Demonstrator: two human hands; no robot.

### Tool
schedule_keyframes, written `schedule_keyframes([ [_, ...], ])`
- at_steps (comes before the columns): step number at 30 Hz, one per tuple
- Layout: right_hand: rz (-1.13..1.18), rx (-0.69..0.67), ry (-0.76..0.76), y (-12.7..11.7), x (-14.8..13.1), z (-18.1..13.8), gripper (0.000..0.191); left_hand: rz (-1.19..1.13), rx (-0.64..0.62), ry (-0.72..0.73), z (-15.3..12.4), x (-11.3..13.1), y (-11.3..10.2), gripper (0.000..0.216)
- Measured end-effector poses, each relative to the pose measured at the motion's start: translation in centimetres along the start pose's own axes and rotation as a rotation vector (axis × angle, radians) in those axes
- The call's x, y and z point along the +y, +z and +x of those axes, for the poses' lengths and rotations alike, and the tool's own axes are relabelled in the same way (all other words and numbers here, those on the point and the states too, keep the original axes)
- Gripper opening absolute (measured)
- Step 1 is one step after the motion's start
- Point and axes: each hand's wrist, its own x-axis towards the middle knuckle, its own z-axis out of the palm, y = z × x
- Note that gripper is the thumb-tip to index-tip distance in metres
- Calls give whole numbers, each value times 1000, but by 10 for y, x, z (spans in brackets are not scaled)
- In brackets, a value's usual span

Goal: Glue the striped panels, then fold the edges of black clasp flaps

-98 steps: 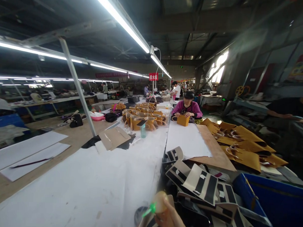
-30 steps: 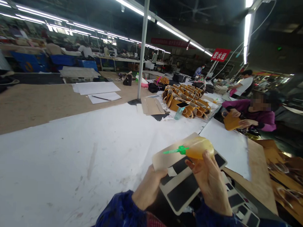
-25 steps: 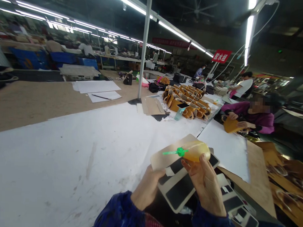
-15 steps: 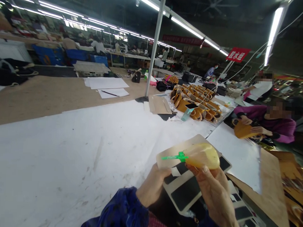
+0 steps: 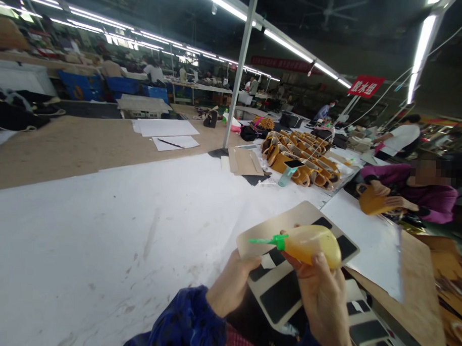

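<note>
Head view: grips one striped panel by its near corner in the left hand, over the surface edge, and clasps one yellow squeeze bottle in the right hand, green nozzle above the panel's tan margin. Likely poised to dispense; calls for lowering the nozzle onto that margin, panel kept steady. Leaves the loose panels at lower right uncounted, being too cropped.

dim hall, tube lights (long rows), white worktable
</note>
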Motion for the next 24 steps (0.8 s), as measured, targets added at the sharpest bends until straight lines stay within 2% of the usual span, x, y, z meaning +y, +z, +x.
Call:
schedule_keyframes([
  [3,17,4,63,-2,4,6,29,24,8,20,1,0,0,47],
  [5,4,-25,66,-4,5,7,32,36,30,23,2,1,-1,47],
  [8,-62,-40,15,-8,5,3,45,23,64,4,3,2,-2,47],
  [11,-201,46,-74,-10,3,-4,63,12,29,3,4,3,-4,46],
  [13,-269,87,-141,-11,2,-9,67,15,-2,23,5,5,-5,43],
  [19,-351,96,-291,-10,7,-11,60,14,-10,64,3,9,-3,40],
  [24,-335,92,-306,-8,17,-7,52,17,-16,67,0,15,3,42],
])
